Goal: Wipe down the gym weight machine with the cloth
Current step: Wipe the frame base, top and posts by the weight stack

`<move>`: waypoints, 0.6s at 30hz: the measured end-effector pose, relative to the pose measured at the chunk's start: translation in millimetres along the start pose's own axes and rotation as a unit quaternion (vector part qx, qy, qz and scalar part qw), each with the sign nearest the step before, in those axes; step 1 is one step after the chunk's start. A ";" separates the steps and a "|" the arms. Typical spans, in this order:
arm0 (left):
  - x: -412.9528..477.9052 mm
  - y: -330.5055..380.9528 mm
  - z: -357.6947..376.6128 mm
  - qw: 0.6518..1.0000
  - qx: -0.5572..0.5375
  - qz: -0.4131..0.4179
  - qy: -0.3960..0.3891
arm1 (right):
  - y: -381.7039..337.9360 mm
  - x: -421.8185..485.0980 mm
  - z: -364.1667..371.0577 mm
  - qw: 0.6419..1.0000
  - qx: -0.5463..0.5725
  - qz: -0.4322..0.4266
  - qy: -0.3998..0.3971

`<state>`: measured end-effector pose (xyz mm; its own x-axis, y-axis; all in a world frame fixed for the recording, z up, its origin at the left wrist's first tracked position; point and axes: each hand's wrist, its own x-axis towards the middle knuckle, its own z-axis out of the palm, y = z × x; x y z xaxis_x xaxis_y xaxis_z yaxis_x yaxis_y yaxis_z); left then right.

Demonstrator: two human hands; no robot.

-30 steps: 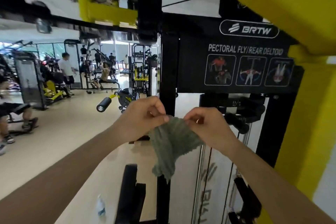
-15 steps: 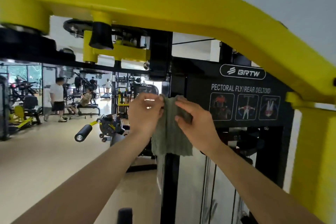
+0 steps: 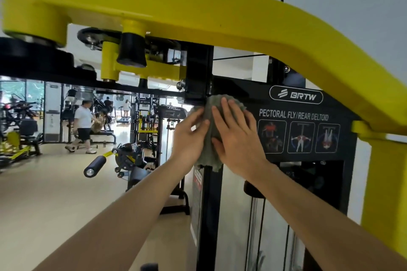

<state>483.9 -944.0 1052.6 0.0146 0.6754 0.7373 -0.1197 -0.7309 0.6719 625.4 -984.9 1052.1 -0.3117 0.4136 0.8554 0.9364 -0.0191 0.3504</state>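
Observation:
A grey-green cloth [image 3: 208, 157] lies against the left end of the weight machine's black label panel [image 3: 304, 116], over the black upright post [image 3: 209, 204]. My right hand [image 3: 239, 141] is laid flat on the cloth with straight fingers and presses it to the panel. At the cloth's left edge, my left hand [image 3: 188, 136] holds it between thumb and fingers. Most of the cloth is hidden under the two hands. The machine's yellow arm [image 3: 198, 11] runs overhead and down the right side.
Black pulleys and a black bracket [image 3: 197, 75] hang just above the cloth. Steel guide rods [image 3: 253, 237] run below the panel. Left of the post, a padded roller [image 3: 94, 166] sticks out, and a person [image 3: 82, 125] walks among other machines across the beige floor.
Both hands have lifted the cloth from chest height up to the panel. My right hand has spread flat over it. The view has tilted upward.

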 end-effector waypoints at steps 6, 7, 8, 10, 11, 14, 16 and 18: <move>-3.9 -9.7 -0.7 0.997 0.067 0.028 -0.032 | 0.6 -6.6 2.4 1.000 0.024 -0.010 0.018; -6.7 -12.6 -2.8 0.996 0.079 0.030 -0.039 | -2.5 -16.8 7.0 0.999 0.034 -0.011 0.024; -10.0 -16.1 -5.2 0.994 0.090 0.029 -0.046 | -5.7 -28.2 12.3 0.998 0.047 -0.009 0.030; -20.5 -25.7 -10.1 0.993 0.101 0.024 -0.062 | -11.9 -50.9 23.5 0.996 0.079 0.001 0.035; -27.9 -32.4 -12.4 0.992 0.101 0.016 -0.068 | -15.8 -61.7 29.1 0.995 0.096 0.008 0.039; -55.3 -58.7 -19.2 0.993 0.090 -0.023 -0.072 | -31.0 -90.2 43.8 0.988 0.137 0.021 0.069; -74.6 -74.9 -22.9 0.992 0.077 -0.057 -0.078 | -41.3 -109.5 52.6 0.982 0.163 0.034 0.084; -91.7 -86.9 -25.8 0.991 0.069 -0.078 -0.086 | -50.3 -130.0 61.3 0.971 0.220 0.058 0.076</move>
<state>467.3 -940.0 924.8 0.1917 0.7639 0.6162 0.0342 -0.6327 0.7736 628.7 -981.8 899.9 -0.1895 0.2919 0.9375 0.9345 0.3467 0.0810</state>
